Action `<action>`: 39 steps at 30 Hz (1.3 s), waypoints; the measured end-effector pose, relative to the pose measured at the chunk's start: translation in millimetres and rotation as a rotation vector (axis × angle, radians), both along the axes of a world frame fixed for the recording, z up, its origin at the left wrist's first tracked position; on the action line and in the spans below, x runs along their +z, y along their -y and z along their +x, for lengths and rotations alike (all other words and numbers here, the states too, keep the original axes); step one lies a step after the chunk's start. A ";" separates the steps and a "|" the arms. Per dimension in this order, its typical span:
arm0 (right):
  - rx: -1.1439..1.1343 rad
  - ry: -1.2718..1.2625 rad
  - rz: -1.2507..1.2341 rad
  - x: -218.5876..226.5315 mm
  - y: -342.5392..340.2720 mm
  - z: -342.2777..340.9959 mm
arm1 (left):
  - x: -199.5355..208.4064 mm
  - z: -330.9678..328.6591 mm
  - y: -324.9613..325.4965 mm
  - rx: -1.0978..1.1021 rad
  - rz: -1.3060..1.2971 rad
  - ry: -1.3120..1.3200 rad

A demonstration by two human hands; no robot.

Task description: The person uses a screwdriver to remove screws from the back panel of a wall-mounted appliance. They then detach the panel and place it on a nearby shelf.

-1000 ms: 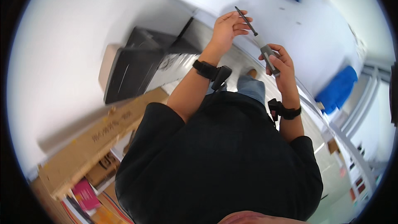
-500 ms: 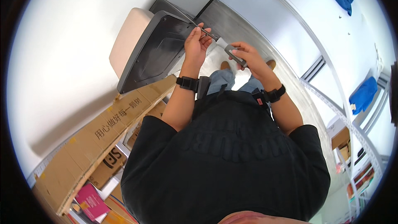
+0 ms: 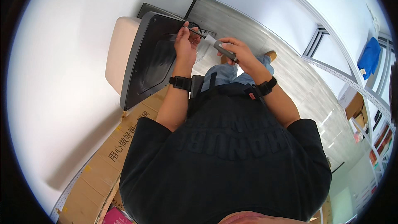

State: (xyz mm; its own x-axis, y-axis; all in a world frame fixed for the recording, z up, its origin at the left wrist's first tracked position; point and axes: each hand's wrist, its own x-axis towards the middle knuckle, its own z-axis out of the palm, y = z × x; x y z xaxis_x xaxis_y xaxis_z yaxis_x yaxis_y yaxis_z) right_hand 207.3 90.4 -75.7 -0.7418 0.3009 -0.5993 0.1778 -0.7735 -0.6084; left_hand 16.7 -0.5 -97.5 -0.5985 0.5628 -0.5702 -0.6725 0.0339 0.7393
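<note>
By blk panel (image 3: 153, 56) edge: L fingers (image 3: 180, 34) + screwdriver (image 3: 216, 45).

screwdriver (image 3: 227, 53): closer to black panel (image 3: 153, 52) | left fingers (image 3: 182, 33): now at its edge

bright, diffuse light | soft shadow on white wall (image 3: 62, 79) | glare streaks on floor (image 3: 294, 85) | edges bowed, corners black

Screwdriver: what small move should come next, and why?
Probably align the screwdriver with the black-backed padded panel before turning: the right hand holds its handle, the left hand is at its shaft by the panel's edge, and its tip isn't clear.
</note>
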 end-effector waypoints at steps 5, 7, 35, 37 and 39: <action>-0.030 -0.026 -0.023 -8.0 2.2 -2.4 | 3.1 1.2 -3.2 0.021 -0.029 -0.032; -0.035 -0.030 -0.039 -8.8 2.4 -3.5 | 0.9 0.2 -2.2 0.024 -0.021 -0.034; 0.018 0.042 0.681 -7.7 10.3 -8.3 | 1.8 2.7 -3.4 0.044 -0.018 0.012; 0.044 0.061 0.876 -5.2 9.8 -8.9 | 0.6 4.0 -4.8 0.042 -0.011 0.011; 0.095 0.112 0.997 0.6 8.7 -7.6 | -0.2 5.1 -6.1 0.046 0.000 0.025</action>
